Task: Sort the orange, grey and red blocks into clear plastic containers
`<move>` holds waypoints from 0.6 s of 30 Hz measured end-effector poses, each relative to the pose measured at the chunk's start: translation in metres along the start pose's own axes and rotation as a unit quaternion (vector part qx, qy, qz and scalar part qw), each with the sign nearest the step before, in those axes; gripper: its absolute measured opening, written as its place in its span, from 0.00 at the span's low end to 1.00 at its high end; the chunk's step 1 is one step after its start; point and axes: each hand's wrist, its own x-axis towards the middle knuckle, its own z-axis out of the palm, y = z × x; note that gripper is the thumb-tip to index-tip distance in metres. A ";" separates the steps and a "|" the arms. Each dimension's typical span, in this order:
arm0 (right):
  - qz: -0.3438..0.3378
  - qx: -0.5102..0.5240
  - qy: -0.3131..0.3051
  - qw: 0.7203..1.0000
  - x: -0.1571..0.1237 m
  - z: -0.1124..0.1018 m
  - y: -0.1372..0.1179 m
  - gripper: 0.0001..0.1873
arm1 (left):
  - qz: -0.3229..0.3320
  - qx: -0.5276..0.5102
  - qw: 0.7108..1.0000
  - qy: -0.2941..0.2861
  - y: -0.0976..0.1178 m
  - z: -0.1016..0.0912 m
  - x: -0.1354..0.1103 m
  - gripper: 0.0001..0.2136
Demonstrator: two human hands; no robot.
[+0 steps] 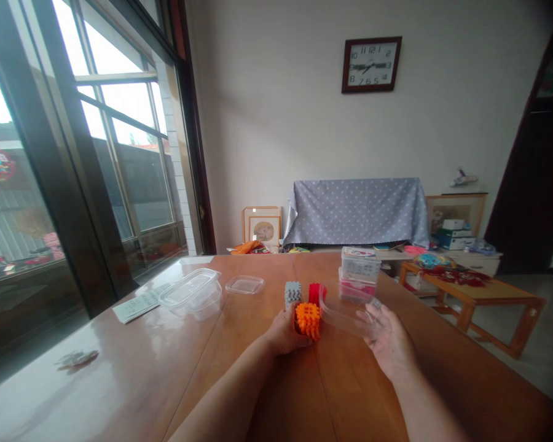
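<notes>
Three blocks: grey block (293, 293), red block (314, 293), orange block (308, 319). Two clear tubs: far tub (191, 294) at ten o'clock, near tub (345, 310) at one. One lid (244, 284). Two stacked boxes (359, 270). One slip (136, 305).

Two forearms occupy the lower centre and lower right of the frame, both bare from wrist to frame edge. The left hand (286, 334), at centre, is uncovered. The right hand (389, 344), right of centre, is likewise uncovered. Any clothing lies outside the frame.

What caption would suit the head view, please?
Left hand grips orange block; right hand holds clear container at wooden table.
</notes>
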 end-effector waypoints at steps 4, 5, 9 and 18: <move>0.002 0.002 -0.002 1.000 0.001 -0.002 0.001 0.26 | -0.014 0.037 0.999 0.018 -0.002 -0.004 -0.004 0.44; 0.003 0.003 -0.004 1.000 0.001 -0.002 0.001 0.26 | -0.019 0.050 0.998 0.023 -0.002 -0.004 -0.005 0.44; 0.005 -0.002 -0.005 1.000 0.002 -0.003 0.002 0.26 | -0.038 0.091 0.994 0.040 -0.006 -0.009 -0.009 0.40; 0.014 -0.066 -0.024 0.997 -0.004 0.001 0.003 0.31 | -0.029 0.112 0.992 0.045 -0.022 -0.046 -0.040 0.37</move>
